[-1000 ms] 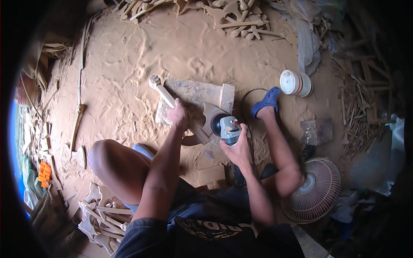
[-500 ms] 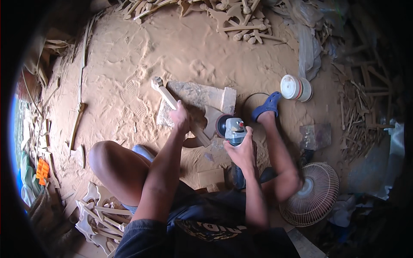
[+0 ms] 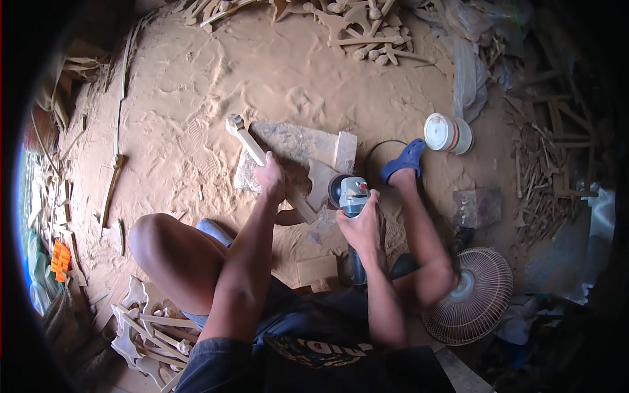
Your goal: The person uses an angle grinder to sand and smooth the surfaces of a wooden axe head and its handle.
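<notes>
My left hand (image 3: 270,179) is closed around the bar of a pale wooden carved piece (image 3: 247,141), which has a knobbed far end and broad curved parts near its lower end. In my right hand (image 3: 362,226) is an angle grinder (image 3: 354,190), gripped at its grey head. Its dark round sanding disc (image 3: 336,190) meets the right-hand edge of the wooden piece's curved part; whether it spins, I cannot tell. Beneath the piece lies a worn, dusty slab (image 3: 298,140) with a pale block (image 3: 345,152) at its right end.
Fine sawdust covers the floor (image 3: 275,78). Piles of carved wooden parts lie at the far edge (image 3: 367,39) and near left (image 3: 147,327). A white bucket (image 3: 442,133) lies beyond my blue clog (image 3: 403,160). To the right stands a round fan (image 3: 468,295); wood scraps (image 3: 534,170) lie farther out.
The whole view has shifted slightly. Both hands keep their grips, and the disc stays at the same edge of the wooden piece.
</notes>
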Demonstrator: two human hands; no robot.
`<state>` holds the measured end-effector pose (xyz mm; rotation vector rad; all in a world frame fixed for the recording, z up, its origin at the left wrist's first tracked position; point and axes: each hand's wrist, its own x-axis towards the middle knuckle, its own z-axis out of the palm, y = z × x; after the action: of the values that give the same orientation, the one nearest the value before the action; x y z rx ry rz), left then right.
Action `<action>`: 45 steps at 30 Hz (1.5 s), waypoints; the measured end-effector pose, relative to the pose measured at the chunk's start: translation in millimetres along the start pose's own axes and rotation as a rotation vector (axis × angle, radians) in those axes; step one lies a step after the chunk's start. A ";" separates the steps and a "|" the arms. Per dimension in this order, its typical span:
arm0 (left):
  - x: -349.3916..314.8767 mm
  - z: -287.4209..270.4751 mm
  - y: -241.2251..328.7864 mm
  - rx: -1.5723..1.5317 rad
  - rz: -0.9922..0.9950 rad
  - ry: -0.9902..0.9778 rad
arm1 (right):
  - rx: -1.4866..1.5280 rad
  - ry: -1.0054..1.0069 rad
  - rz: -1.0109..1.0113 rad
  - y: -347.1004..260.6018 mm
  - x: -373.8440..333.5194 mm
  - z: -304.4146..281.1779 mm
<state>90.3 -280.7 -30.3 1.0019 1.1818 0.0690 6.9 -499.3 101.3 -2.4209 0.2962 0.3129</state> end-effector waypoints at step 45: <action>30.8 -26.5 5.8 -0.061 0.297 -0.259 | -0.235 -0.104 -0.086 -21.6 -5.3 -36.9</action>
<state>85.2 -244.8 -49.6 1.0908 0.7862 0.2029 13.6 -506.3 143.3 -2.6275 0.1138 0.4550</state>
